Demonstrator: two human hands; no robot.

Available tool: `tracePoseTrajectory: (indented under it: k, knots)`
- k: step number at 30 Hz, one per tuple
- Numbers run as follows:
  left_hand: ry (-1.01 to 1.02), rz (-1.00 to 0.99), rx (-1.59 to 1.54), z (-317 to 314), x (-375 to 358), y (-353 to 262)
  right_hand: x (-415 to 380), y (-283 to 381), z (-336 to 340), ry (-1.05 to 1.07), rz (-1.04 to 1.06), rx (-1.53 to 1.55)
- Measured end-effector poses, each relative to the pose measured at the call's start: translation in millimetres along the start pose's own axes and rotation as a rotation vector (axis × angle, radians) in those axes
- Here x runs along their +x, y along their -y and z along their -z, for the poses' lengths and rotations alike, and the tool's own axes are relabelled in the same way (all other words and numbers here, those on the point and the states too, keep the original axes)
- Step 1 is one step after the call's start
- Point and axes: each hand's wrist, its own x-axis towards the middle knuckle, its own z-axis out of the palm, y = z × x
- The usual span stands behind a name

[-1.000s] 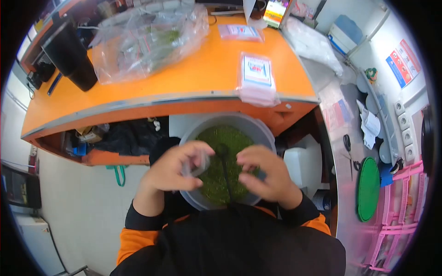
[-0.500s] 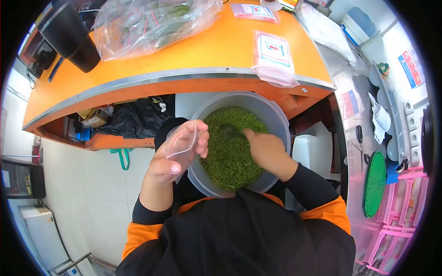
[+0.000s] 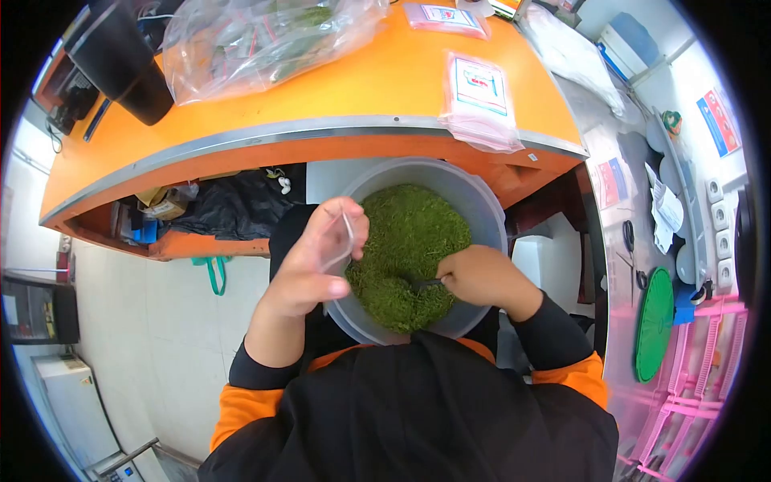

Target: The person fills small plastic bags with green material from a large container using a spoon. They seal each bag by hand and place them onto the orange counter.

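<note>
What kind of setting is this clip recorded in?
Most likely a small packing workstation. A grey tub of green flakes sits at an orange counter. Printed sachets and a large clear bag of filled packets lie on it. The left hand holds a small clear bag.

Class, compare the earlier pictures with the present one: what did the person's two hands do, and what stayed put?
The right hand drew back toward the body, its dark scoop now dug into the green flakes. The left hand kept gripping the small clear bag, shifting slightly nearer the bowl. The orange counter and its packets stayed unchanged.
</note>
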Motion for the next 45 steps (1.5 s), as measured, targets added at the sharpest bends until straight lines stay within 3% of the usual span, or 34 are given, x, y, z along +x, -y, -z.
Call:
tracePoseTrajectory:
  k: [4, 7, 10, 13, 17, 23, 26, 29, 30, 33, 37, 39, 40, 41, 45]
  knots:
    - [-0.018, -0.034, 0.425, -6.1, 5.2, 3.2, -27.0, -5.7, 42.6, -0.239, 0.012, 0.177]
    - [-0.039, -0.079, 0.824, -13.7, 14.4, 9.7, -56.7, 5.3, 74.5, -0.332, -0.306, 0.392]
    - [0.018, -0.072, 1.116, -22.3, 24.4, 10.9, -68.7, 9.8, 78.4, -0.475, -0.26, 0.481]
    - [-0.012, -0.017, 1.085, -23.2, 30.9, 22.4, -66.5, 9.5, 68.6, -0.707, -0.065, 0.331]
    - [-0.047, 0.044, 1.033, -33.6, 32.4, 20.7, -56.3, 21.0, 61.3, -0.901, 0.04, -0.011]
    - [-0.078, 0.037, 0.973, -33.8, 29.9, 20.9, -62.5, 16.6, 66.4, -1.001, -0.003, 0.04]
    - [-0.126, -0.092, 1.146, -37.0, 28.8, 23.3, -51.9, 10.0, 56.1, -1.005, -0.009, 0.002]
    - [-0.202, -0.22, 1.245, -43.7, 30.2, 28.5, -34.9, 36.0, 56.1, -0.936, 0.286, 0.091]
    - [-0.206, -0.243, 1.292, -45.5, 29.3, 30.8, -31.9, 41.2, 48.5, -0.824, 0.338, 0.132]
    - [-0.182, -0.312, 1.473, -47.1, 25.4, 38.3, -23.6, 39.4, 28.3, -0.74, 0.316, 0.119]
    - [-0.069, -0.209, 1.204, -46.4, 27.1, 25.6, -27.1, 28.7, 34.3, -0.704, 0.288, 0.035]
    - [-0.006, 0.032, 1.087, -50.4, 30.2, 14.1, -24.4, 25.6, 20.5, -0.525, 0.241, -0.01]
    - [0.023, 0.143, 1.033, -50.1, 35.9, 7.3, -24.4, 25.7, 19.1, -0.566, 0.24, 0.059]
    - [0.068, 0.042, 1.12, -44.6, 37.3, 11.7, -25.6, 25.5, 20.2, -0.599, 0.243, 0.124]
    - [0.291, 0.103, 1.084, -41.7, 41.4, -0.8, -33.3, 25.2, 30.1, -0.67, 0.298, 0.406]
